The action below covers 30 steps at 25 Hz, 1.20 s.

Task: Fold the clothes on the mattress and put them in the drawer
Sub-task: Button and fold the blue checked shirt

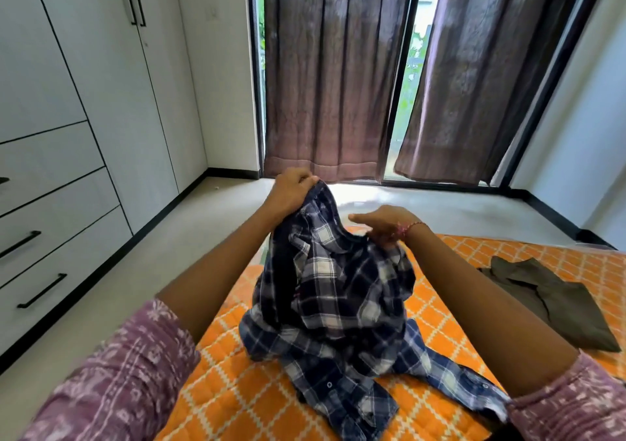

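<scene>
Hands (338,210) (both gripping) on shirt (338,298)

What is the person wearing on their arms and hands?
Both arms have purple sleeves with a pale whitish pattern, ending near the elbows. The right wrist wears a thin reddish thread bracelet. The left hand and right hand are bare: no gloves.

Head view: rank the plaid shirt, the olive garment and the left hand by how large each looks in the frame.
1. plaid shirt, bunched, held up by both hands, hem trailing on the mattress.
2. olive garment, flat and farther right; the frame edge may crop it.
3. left hand, pinching the shirt's top.
</scene>
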### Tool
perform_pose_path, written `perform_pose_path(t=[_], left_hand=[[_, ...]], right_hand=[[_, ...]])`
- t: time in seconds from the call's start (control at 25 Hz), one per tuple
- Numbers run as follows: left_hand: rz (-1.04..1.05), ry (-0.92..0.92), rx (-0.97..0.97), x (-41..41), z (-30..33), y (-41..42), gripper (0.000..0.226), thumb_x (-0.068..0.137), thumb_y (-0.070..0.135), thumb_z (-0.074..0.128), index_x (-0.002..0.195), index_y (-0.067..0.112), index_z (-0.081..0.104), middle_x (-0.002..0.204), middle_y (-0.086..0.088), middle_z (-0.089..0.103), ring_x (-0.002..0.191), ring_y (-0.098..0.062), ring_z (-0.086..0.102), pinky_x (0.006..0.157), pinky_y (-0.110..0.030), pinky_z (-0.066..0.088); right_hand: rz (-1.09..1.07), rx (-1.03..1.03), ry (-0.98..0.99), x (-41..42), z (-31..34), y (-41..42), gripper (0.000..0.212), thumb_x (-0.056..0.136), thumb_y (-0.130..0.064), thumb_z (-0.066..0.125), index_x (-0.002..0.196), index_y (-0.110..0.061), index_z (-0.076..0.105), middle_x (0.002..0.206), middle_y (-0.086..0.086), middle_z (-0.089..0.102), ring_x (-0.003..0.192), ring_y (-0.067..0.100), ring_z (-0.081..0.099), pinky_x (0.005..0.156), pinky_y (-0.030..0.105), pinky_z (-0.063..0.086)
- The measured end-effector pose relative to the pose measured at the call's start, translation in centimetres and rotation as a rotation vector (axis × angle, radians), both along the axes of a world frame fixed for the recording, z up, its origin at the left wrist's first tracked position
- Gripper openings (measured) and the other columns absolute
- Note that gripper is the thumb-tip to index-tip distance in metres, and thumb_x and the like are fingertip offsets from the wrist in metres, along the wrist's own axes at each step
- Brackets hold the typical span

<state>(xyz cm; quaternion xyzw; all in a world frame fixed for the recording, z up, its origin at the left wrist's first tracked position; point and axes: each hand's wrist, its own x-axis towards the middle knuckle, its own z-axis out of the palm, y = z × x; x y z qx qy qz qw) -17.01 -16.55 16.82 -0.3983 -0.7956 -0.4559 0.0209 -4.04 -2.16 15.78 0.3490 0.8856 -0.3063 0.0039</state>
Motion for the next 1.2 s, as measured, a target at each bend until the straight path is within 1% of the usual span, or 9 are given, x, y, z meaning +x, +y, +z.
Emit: perform_pose_path(t=[0.12, 0.2, 0.32, 0.48, 0.6, 0.72, 0.84, 1.04, 1.2], left_hand=[[-0.198, 0.074, -0.096, 1.3, 0.9, 0.7, 0.023, 0.095, 0.009, 0.052, 0.082, -0.005, 0.065, 0.068, -0.004, 0.055, 0.061, -0.008, 0.050, 0.057, -0.018, 0.036], [-0.229, -0.114, 0.108, 2.0, 1.1, 0.9, 0.016, 0.094, 0.008, 0.054, 0.084, 0.002, 0.065, 0.069, 0.000, 0.059, 0.058, 0.003, 0.055, 0.057, -0.009, 0.041], [-0.182, -0.543, 0.448, 2.1, -1.3, 0.0, 0.010, 0.088, 0.019, 0.065, 0.084, 0.011, 0.064, 0.076, -0.001, 0.068, 0.069, -0.008, 0.065, 0.065, -0.020, 0.052], [-0.084, -0.506, 0.042, 4.2, -9.3, -0.5, 0.018, 0.083, 0.017, 0.072, 0.098, 0.006, 0.071, 0.093, -0.012, 0.072, 0.087, -0.025, 0.067, 0.080, -0.033, 0.054], [0.076, -0.568, 0.103, 3.5, -10.6, -0.6, 0.011, 0.090, 0.008, 0.061, 0.083, 0.001, 0.066, 0.081, -0.013, 0.063, 0.079, -0.022, 0.057, 0.071, -0.030, 0.042], [0.045, -0.309, 0.128, 1.4, -6.9, -1.3, 0.032, 0.088, 0.001, 0.057, 0.059, 0.014, 0.053, 0.065, -0.007, 0.053, 0.070, -0.016, 0.047, 0.060, -0.026, 0.035], [-0.192, 0.115, -0.083, 1.1, -1.5, -0.6, 0.016, 0.083, -0.004, 0.057, 0.082, 0.004, 0.071, 0.084, -0.009, 0.068, 0.080, -0.016, 0.058, 0.073, -0.024, 0.043], [-0.287, 0.418, -0.280, 0.5, 2.6, -0.2, 0.019, 0.085, 0.010, 0.066, 0.103, 0.006, 0.073, 0.095, -0.012, 0.071, 0.078, -0.019, 0.061, 0.074, -0.029, 0.047], [0.038, 0.416, -0.529, -0.3, 1.7, -0.5, 0.016, 0.086, 0.019, 0.065, 0.095, 0.006, 0.067, 0.094, -0.015, 0.067, 0.079, -0.026, 0.062, 0.073, -0.036, 0.050]], right_hand=[[0.319, -0.041, 0.340, -1.4, 1.8, -2.3, 0.043, 0.077, -0.030, 0.078, 0.110, -0.014, 0.057, 0.107, -0.001, 0.063, 0.111, 0.029, 0.058, 0.083, 0.019, 0.048], [0.372, -0.095, 0.559, -2.5, 1.9, -3.6, 0.047, 0.071, -0.007, 0.079, 0.113, -0.009, 0.059, 0.102, 0.003, 0.066, 0.103, 0.025, 0.062, 0.082, 0.024, 0.050], [0.212, 0.172, 0.714, -3.1, 1.2, -3.4, 0.027, 0.073, -0.002, 0.069, 0.100, -0.006, 0.072, 0.089, 0.010, 0.070, 0.085, 0.022, 0.064, 0.072, 0.030, 0.049], [-0.064, -0.182, 0.820, -3.7, 1.3, -2.0, 0.012, 0.082, -0.002, 0.058, 0.085, 0.000, 0.069, 0.078, 0.012, 0.062, 0.079, 0.022, 0.058, 0.072, 0.041, 0.050], [-0.316, -0.219, 0.789, -2.4, 1.1, 0.0, 0.014, 0.084, -0.007, 0.059, 0.092, -0.004, 0.070, 0.084, 0.013, 0.062, 0.086, 0.027, 0.062, 0.081, 0.045, 0.051], [-0.155, -0.090, 0.602, -0.3, 0.3, 1.7, 0.046, 0.077, -0.012, 0.073, 0.120, -0.006, 0.058, 0.117, 0.016, 0.061, 0.112, 0.032, 0.057, 0.097, 0.045, 0.047], [0.285, 0.164, 0.453, -1.2, 1.1, 0.5, 0.096, 0.069, -0.023, 0.083, 0.147, -0.013, 0.027, 0.148, 0.013, 0.035, 0.135, 0.028, 0.035, 0.110, 0.045, 0.032], [0.444, 0.454, 0.415, -3.1, 2.2, -0.7, 0.027, 0.083, -0.017, 0.067, 0.109, -0.012, 0.068, 0.104, 0.014, 0.069, 0.095, 0.031, 0.062, 0.077, 0.036, 0.046], [0.185, 0.523, 0.525, -2.8, 3.2, 0.3, 0.017, 0.083, -0.011, 0.055, 0.086, -0.010, 0.072, 0.086, 0.013, 0.069, 0.079, 0.031, 0.060, 0.065, 0.032, 0.044]])
